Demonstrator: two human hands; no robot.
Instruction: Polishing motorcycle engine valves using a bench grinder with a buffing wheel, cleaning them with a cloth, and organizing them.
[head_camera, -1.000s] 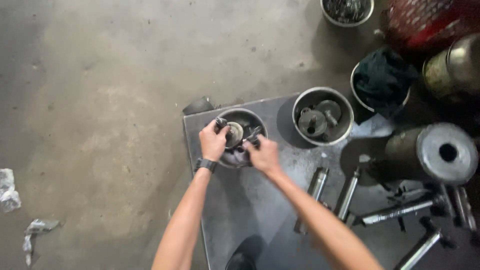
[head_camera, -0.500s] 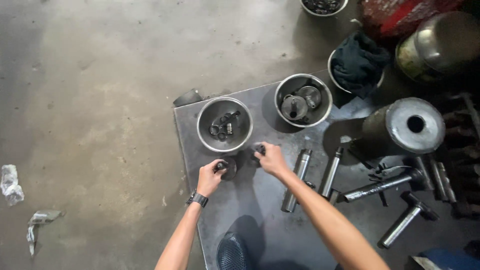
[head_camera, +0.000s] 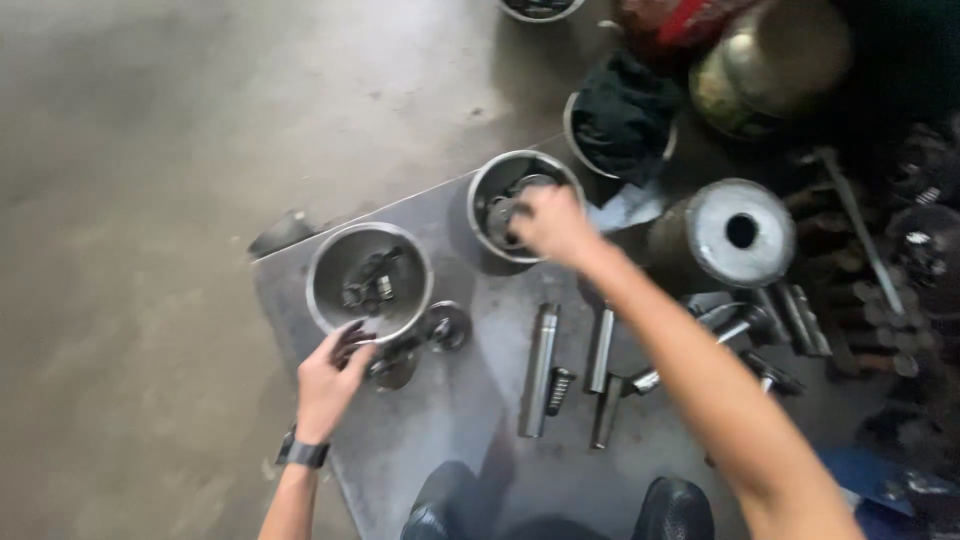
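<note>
The left hand (head_camera: 330, 385) rests at the near rim of the left metal bowl (head_camera: 369, 281), fingers curled over small dark parts just beside a round disc (head_camera: 446, 324) on the steel plate (head_camera: 470, 440). Whether it grips one of them cannot be told. The left metal bowl contains several small dark fittings. The right hand (head_camera: 552, 224) is blurred and sits over the right metal bowl (head_camera: 522, 203), fingers bent down into it; its grip cannot be told. Three steel cylinders (head_camera: 540, 368) lie side by side on the plate, near the right forearm. A large hollow cylinder (head_camera: 728, 236) stands to the right. A third bowl holding a dark rag (head_camera: 625, 115) lies beyond.
</note>
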